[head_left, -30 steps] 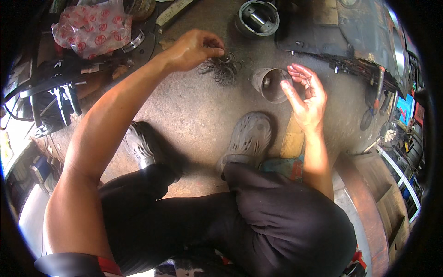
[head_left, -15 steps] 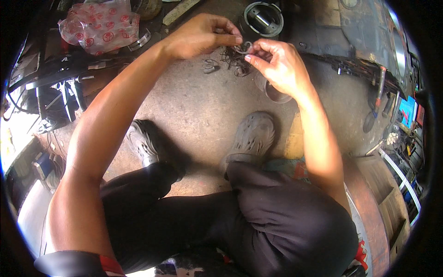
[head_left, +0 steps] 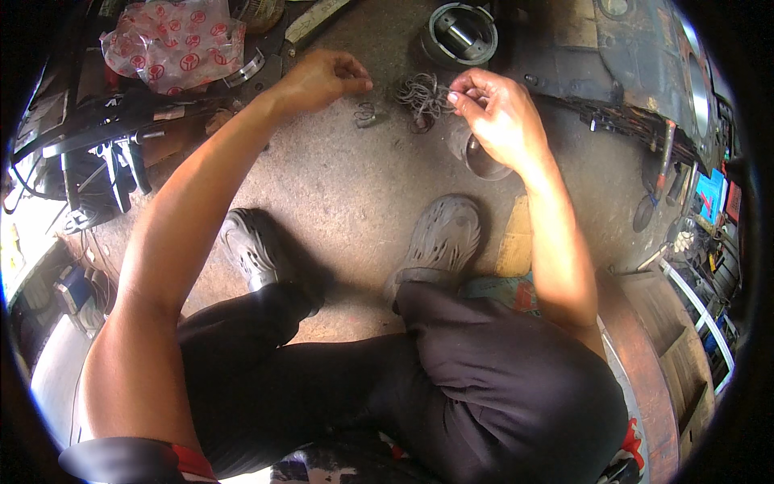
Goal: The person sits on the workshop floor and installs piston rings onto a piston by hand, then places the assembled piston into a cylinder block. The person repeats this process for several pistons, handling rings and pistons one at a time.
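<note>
My left hand (head_left: 322, 77) reaches far forward over the concrete floor, its fingers pinched together just above a few small metal rings (head_left: 364, 113) lying on the ground. I see nothing between those fingers. My right hand (head_left: 500, 117) pinches the edge of a tangled pile of thin metal rings (head_left: 418, 93) with thumb and forefinger. A clear glass cup (head_left: 484, 161) lies on the floor under my right palm, partly hidden by it.
A dark piston (head_left: 459, 32) stands beyond the rings. A plastic bag with red marks (head_left: 173, 40) lies far left beside dark metal parts (head_left: 97, 121). An engine block (head_left: 645, 73) and tools fill the right side. My grey shoes (head_left: 439, 234) rest on the floor.
A second ago my hands were apart. They then met over the ring pile. Now they have parted again, the left to the small rings, the right at the pile.
</note>
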### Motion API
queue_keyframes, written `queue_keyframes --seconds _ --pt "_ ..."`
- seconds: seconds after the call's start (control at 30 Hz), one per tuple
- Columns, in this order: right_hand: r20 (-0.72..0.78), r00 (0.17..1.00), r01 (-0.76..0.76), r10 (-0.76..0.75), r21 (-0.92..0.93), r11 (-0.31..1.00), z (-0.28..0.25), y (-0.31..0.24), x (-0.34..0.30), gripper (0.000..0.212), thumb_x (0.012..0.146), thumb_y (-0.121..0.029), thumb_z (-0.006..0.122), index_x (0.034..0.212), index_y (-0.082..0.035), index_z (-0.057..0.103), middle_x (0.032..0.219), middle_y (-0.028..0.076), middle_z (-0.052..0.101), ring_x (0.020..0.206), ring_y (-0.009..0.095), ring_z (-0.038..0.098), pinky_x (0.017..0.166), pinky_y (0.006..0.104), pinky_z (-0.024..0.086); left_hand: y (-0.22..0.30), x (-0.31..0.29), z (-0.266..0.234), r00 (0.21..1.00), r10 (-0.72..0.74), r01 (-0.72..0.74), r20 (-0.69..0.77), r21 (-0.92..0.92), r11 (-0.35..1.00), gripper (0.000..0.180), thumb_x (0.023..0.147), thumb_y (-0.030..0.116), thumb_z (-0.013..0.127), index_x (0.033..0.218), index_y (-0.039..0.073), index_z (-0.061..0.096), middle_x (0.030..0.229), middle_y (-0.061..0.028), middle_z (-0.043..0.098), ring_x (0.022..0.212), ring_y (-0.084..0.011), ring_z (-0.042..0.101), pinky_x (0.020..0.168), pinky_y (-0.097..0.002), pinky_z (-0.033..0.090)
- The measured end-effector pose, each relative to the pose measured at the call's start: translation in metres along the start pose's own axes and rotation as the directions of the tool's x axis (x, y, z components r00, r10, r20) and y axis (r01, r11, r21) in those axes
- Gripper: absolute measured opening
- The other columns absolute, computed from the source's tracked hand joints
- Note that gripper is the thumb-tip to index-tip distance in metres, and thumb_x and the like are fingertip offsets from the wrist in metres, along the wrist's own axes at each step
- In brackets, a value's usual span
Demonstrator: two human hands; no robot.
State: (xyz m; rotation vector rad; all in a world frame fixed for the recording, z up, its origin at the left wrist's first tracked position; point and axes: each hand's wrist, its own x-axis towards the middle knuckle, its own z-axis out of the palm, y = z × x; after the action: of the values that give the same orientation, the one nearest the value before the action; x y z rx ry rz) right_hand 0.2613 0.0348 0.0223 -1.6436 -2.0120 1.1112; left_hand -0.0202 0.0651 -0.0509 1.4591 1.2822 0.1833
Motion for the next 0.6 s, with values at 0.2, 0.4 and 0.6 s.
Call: queue_keyframes --seconds 0.2,0.4,0.6 --pt "0.002 1.000 -0.017 0.017 0.184 0.983 0.005 0.019 -0.001 0.017 0.090 -0.016 0.070 0.099 -0.002 0.070 0.079 0.012 0.071 0.073 0.020 0.070 0.068 0.0347 0.053 -0.006 -0.004 0.016 0.998 0.009 -0.011 0.066 0.029 1.000 0.029 0.089 0.027 0.076 0.105 0.002 0.072 0.102 -0.0133 0.074 0.098 -0.0224 0.069 0.086 -0.0365 0.052" --pt "0.120 0.982 -0.176 0.143 0.332 0.927 -0.005 0.022 0.007 0.013 0.094 -0.007 0.067 0.100 0.004 0.067 0.086 0.009 0.071 0.076 0.015 0.068 0.070 0.0297 0.055 0.005 -0.011 0.024 0.995 0.073 -0.067 -0.069 0.086 0.994 0.035 0.090 0.025 0.075 0.117 0.003 0.068 0.098 -0.0108 0.072 0.091 -0.0195 0.067 0.085 -0.0362 0.053" --pt "0.171 0.971 -0.222 0.166 0.389 0.894 -0.012 0.006 0.005 0.011 0.095 -0.006 0.065 0.100 0.004 0.067 0.089 0.009 0.071 0.078 0.015 0.069 0.072 0.0300 0.056 0.030 -0.014 0.026 0.985 0.163 -0.155 0.060 -0.117 0.981 0.045 0.090 0.022 0.076 0.130 0.005 0.064 0.095 -0.0068 0.071 0.089 -0.0151 0.066 0.082 -0.0319 0.052"
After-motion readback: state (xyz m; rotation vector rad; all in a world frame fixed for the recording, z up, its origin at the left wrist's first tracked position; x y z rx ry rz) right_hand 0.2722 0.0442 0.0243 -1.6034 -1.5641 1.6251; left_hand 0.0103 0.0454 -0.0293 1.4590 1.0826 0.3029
